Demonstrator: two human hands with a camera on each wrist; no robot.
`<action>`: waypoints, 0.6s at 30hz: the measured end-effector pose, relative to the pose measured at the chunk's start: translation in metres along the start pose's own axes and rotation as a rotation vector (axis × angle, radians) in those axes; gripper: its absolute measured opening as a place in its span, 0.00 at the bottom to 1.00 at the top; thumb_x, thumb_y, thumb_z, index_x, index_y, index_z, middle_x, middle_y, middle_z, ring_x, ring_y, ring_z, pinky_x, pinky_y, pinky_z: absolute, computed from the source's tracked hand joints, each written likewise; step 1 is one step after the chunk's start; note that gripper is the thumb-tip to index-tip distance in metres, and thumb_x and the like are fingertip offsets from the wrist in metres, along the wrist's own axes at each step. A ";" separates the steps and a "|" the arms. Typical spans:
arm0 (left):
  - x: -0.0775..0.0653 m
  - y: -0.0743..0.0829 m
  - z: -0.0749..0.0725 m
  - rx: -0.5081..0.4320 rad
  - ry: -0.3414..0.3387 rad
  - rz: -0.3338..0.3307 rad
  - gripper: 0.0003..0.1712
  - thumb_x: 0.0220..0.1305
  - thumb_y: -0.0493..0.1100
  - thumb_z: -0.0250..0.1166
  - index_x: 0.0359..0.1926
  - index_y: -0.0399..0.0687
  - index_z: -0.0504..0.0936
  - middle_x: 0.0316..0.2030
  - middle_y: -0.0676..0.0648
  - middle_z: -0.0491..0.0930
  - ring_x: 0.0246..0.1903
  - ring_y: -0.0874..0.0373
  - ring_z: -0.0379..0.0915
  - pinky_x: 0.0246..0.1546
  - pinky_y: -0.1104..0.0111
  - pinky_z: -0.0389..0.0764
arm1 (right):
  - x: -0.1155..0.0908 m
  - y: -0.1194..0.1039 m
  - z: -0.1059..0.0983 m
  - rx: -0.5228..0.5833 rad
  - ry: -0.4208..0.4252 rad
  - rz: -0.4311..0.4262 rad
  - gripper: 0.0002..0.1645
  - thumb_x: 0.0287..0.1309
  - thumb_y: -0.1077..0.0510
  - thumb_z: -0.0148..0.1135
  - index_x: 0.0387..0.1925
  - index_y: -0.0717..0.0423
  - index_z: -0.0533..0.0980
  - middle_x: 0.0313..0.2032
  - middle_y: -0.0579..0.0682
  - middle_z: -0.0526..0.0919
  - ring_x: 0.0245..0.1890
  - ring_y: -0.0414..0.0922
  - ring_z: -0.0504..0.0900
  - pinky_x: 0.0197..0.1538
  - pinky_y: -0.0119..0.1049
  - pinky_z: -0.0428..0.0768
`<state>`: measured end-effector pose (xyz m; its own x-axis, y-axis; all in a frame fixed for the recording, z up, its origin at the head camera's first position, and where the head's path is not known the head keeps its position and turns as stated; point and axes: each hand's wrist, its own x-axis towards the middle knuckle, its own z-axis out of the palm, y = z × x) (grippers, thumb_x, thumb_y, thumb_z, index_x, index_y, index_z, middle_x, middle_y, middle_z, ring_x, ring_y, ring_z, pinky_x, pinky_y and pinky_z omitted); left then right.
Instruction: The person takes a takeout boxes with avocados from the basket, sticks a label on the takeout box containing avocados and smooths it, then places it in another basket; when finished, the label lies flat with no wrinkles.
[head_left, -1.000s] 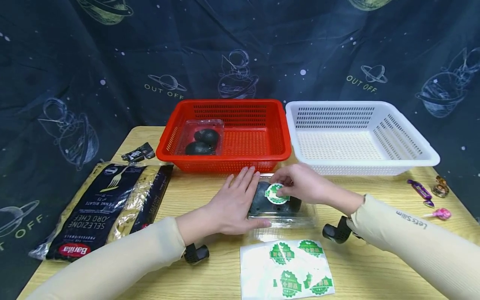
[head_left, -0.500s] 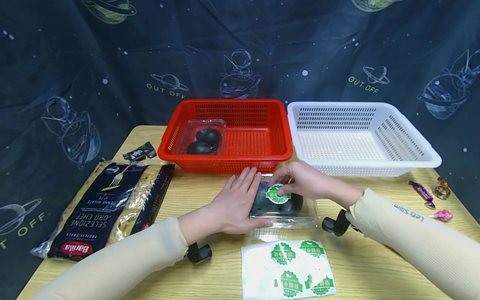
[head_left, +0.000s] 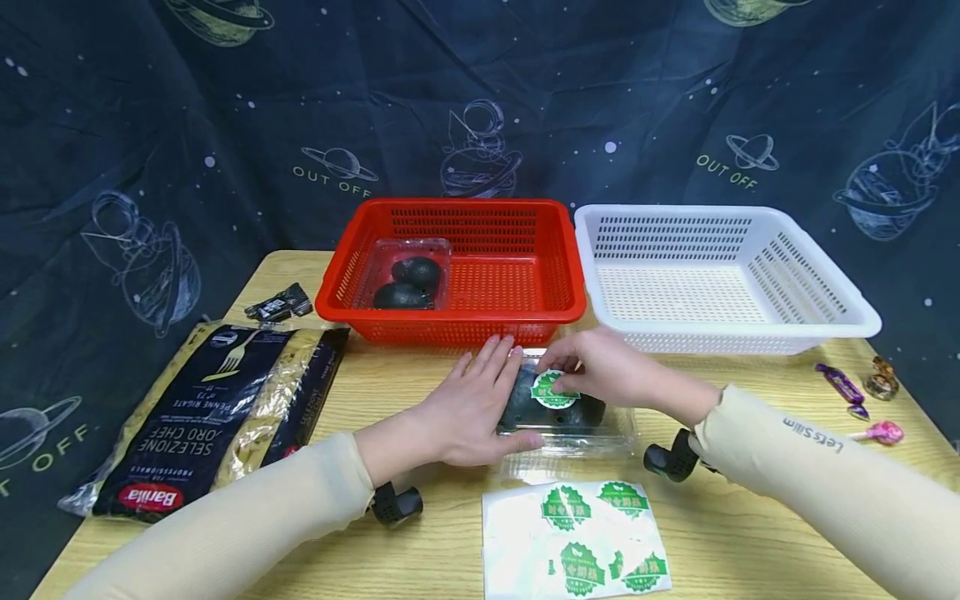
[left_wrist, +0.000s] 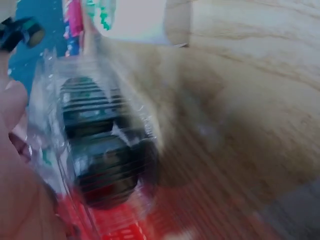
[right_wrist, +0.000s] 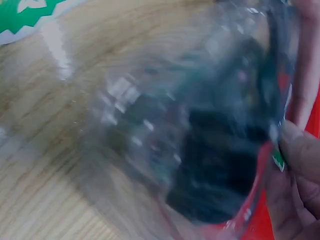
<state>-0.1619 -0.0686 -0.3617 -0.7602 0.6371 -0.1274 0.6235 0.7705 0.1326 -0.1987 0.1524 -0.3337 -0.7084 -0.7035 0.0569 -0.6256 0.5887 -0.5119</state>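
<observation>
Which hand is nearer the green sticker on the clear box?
Right. The right hand touches the green sticker; the left hand lies left of it, at the clear box.

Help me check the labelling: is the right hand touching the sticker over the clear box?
Touching: in the head view, the right hand rests its thumb on the sticker, partly hiding it.

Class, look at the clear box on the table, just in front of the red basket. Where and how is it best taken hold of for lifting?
Probably by its left and right walls, with a grip coming in from each side. The clear box sits flat on the table, and the green-and-white sticker lies over its middle, so holding the sides should leave that alone.
</observation>
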 end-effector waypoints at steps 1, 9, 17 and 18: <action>-0.001 -0.001 -0.001 -0.004 0.001 0.006 0.63 0.55 0.82 0.37 0.75 0.40 0.39 0.75 0.40 0.34 0.73 0.47 0.28 0.68 0.48 0.47 | -0.001 -0.001 0.002 -0.033 0.017 -0.010 0.13 0.47 0.64 0.72 0.38 0.55 0.83 0.33 0.44 0.85 0.32 0.38 0.82 0.38 0.34 0.81; -0.002 -0.003 0.002 0.006 0.022 0.025 0.62 0.56 0.81 0.40 0.74 0.39 0.41 0.75 0.41 0.37 0.73 0.47 0.31 0.69 0.49 0.49 | -0.011 -0.012 0.017 -0.340 0.131 -0.128 0.16 0.46 0.66 0.73 0.41 0.59 0.82 0.40 0.52 0.81 0.40 0.46 0.80 0.44 0.38 0.81; -0.001 -0.003 0.002 0.018 0.036 0.023 0.61 0.57 0.79 0.42 0.74 0.40 0.42 0.74 0.39 0.39 0.73 0.46 0.32 0.68 0.48 0.49 | -0.035 -0.031 0.029 -0.463 0.003 -0.157 0.31 0.66 0.45 0.54 0.60 0.64 0.71 0.60 0.58 0.74 0.61 0.56 0.71 0.63 0.49 0.67; -0.001 -0.003 0.003 0.014 0.043 0.026 0.60 0.58 0.79 0.43 0.74 0.39 0.42 0.74 0.39 0.39 0.73 0.46 0.33 0.68 0.48 0.50 | -0.037 -0.033 0.031 -0.450 -0.027 -0.131 0.36 0.68 0.41 0.49 0.64 0.64 0.68 0.63 0.59 0.70 0.64 0.57 0.67 0.65 0.49 0.64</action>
<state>-0.1624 -0.0717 -0.3646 -0.7507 0.6556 -0.0814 0.6454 0.7541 0.1218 -0.1417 0.1466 -0.3452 -0.6092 -0.7898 0.0711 -0.7928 0.6044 -0.0789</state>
